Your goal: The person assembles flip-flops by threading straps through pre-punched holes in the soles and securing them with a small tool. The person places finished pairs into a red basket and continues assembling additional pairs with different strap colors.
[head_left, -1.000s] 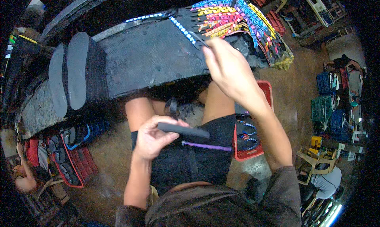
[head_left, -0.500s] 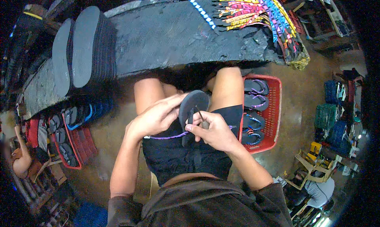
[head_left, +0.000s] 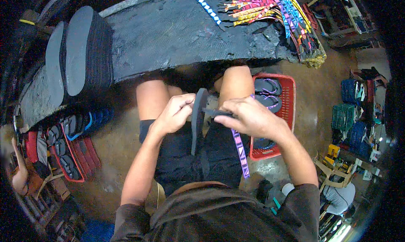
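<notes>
Above my lap a dark grey flip-flop sole [head_left: 196, 124] stands edge-on. My left hand [head_left: 175, 113] is closed on its left side, fingertips hidden partly behind it. To the right of the sole, my right hand [head_left: 251, 115] is closed on a patterned purple strap [head_left: 240, 155]. The strap's dark end reaches from the fingers to the sole's right face, and its purple length hangs down over my shorts. Whether the right hand also holds the pointed tool is hidden.
Ahead lies a black-topped workbench [head_left: 168, 39], with stacked soles [head_left: 80, 52] at left and colourful straps [head_left: 270, 10] at right. A red basket [head_left: 289, 102] of flip-flops stands right of my legs; another red basket [head_left: 76, 170] is at left. Other people sit at both sides.
My right hand has moved right and up, drawing the strap away from the sole. The sole has turned edge-on, and the left hand has changed from flat against it to a closed grip.
</notes>
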Motion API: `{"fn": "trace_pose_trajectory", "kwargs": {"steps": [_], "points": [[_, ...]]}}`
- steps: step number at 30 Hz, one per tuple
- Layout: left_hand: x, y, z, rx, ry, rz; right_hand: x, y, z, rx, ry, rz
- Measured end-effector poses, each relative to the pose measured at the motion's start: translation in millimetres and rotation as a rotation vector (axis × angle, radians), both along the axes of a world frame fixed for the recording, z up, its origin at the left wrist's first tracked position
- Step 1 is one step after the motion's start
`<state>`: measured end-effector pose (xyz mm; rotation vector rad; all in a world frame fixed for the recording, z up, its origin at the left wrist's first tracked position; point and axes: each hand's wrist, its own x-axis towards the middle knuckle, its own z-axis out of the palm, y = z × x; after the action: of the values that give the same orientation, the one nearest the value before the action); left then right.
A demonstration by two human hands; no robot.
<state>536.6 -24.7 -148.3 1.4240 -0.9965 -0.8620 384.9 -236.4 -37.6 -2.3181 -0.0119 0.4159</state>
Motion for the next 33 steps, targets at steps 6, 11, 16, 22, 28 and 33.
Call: {"fn": "trace_pose_trajectory", "kwargs": {"steps": [6, 11, 16, 22, 28, 33], "points": [[-21.4, -7.8, -31.4, -0.030, 0.691, 0.134, 9.3, -13.7, -16.3, 0.339, 0.044, -0.250], [-27.0, -12.9, -45.8, -0.120, 1.010, 0.151, 10.3, -9.0, -35.9, 0.544, 0.202, -0.457], [-30.7, -11.9, -43.4, -0.104, 1.033, 0.180, 14.5, -8.2, -40.9, 0.535, 0.225, -0.478], [-35.8, -13.2, -46.6, -0.140, 1.089, 0.227, 20.7, -8.8, -48.4, 0.579, 0.188, -0.445], [-43.4, -7.5, -37.0, -0.157, 0.990, 0.326, 24.6, -10.4, -31.0, 0.593, 0.249, -0.330], [-92.9, 30.4, -3.8, 0.054, 0.165, 0.427, 23.5, -24.7, -5.2, 0.689, 0.551, -0.308]]}}
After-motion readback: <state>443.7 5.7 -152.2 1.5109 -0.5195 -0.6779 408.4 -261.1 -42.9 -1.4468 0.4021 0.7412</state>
